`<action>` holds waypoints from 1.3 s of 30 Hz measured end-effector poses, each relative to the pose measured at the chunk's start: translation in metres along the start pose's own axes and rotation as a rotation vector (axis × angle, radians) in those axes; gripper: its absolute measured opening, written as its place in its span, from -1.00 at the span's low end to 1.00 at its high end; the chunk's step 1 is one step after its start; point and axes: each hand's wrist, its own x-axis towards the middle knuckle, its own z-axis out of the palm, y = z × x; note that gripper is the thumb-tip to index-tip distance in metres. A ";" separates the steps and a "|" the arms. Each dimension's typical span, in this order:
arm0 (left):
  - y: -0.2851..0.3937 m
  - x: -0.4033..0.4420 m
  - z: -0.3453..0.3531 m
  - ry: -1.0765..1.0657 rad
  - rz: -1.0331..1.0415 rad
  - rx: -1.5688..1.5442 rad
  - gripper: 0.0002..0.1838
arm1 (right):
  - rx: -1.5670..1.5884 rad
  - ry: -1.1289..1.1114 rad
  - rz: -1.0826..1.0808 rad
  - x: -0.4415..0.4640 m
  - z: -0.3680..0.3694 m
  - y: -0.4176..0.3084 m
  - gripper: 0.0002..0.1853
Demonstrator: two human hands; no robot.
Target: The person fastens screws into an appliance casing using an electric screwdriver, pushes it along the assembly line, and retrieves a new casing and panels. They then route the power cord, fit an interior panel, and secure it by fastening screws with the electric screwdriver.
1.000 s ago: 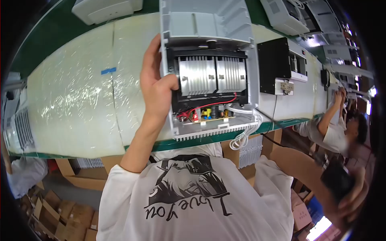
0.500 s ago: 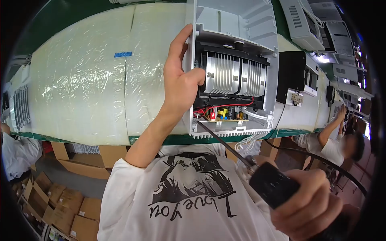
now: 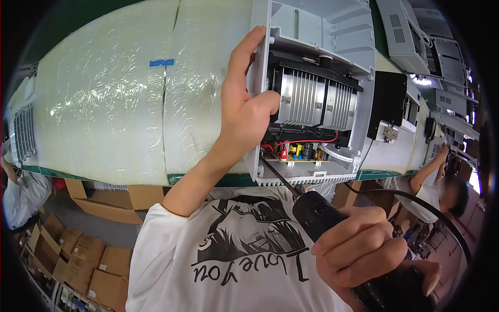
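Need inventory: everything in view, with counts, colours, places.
casing: 1, white, on bench
finned blocks: 2, silver, inside casing
circuit board: 1, multicoloured parts, inside casing
wire: 1+, red, by circuit board
cable: 1+, white, casing's near right corner
screwdriver: 1, black, lower right
cord: 1, black, right side
bench: 1, green, across view
sheeting: count unclear, pale, on bench
tape: 1, blue, on sheeting
panel: 1, black, right of casing
cases: several, white, upper right
grille: 1, white, far left
boxes: several, brown, lower left
co-workers: 2, white clothing, both sides
shirt: 1, white, bottom centre
left hand: 1, bare, casing's left wall
right hand: 1, bare, around screwdriver
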 end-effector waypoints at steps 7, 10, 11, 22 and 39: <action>-0.006 0.001 -0.002 -0.006 0.073 0.029 -0.16 | -0.040 0.064 0.029 -0.004 0.009 0.004 -0.88; -0.012 0.002 -0.005 -0.009 0.124 0.076 -0.16 | -0.062 0.068 0.019 -0.005 0.009 0.003 -0.88; -0.012 0.002 -0.005 -0.005 0.124 0.078 -0.15 | -0.067 0.055 0.016 -0.005 0.007 0.003 -0.87; -0.011 0.002 -0.004 0.002 0.121 0.073 -0.16 | 0.011 0.032 -0.008 -0.006 0.003 0.004 -0.85; -0.011 0.002 -0.003 0.002 0.116 0.051 -0.16 | -0.045 -0.267 0.082 0.001 -0.017 0.002 -0.91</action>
